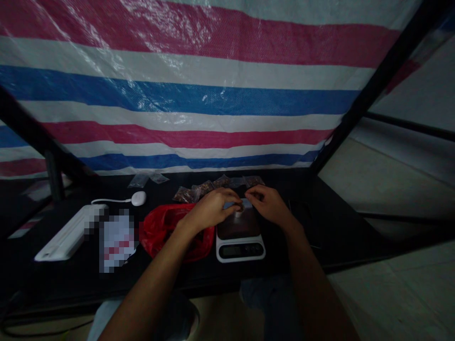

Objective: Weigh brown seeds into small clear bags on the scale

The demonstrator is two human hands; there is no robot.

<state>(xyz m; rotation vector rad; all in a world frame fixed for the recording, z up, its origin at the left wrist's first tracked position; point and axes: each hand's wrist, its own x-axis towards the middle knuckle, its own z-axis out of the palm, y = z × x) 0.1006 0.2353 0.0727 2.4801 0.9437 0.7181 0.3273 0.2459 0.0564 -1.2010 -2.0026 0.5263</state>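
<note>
My left hand [215,207] reaches over a white kitchen scale [240,252], its thumb and fingers curled in at a small pale round thing [238,214] on the dark weighing plate. What this thing is, I cannot make out. My right hand [267,201] is at the plate's far right side, fingertips pinched together; anything between them is too small to tell. Left of the scale, partly under my left forearm, lies an open red plastic bag [159,229] with dark contents. Several small clear bags with brown bits [185,194] lie in a row beyond my hands.
A striped plastic sheet [213,102] rises behind the black table [199,279]. At the left are a long white power strip [71,234], a white plug with cord [138,198] and a blurred-out packet [117,241]. Flat clear bags [138,180] lie at the back left.
</note>
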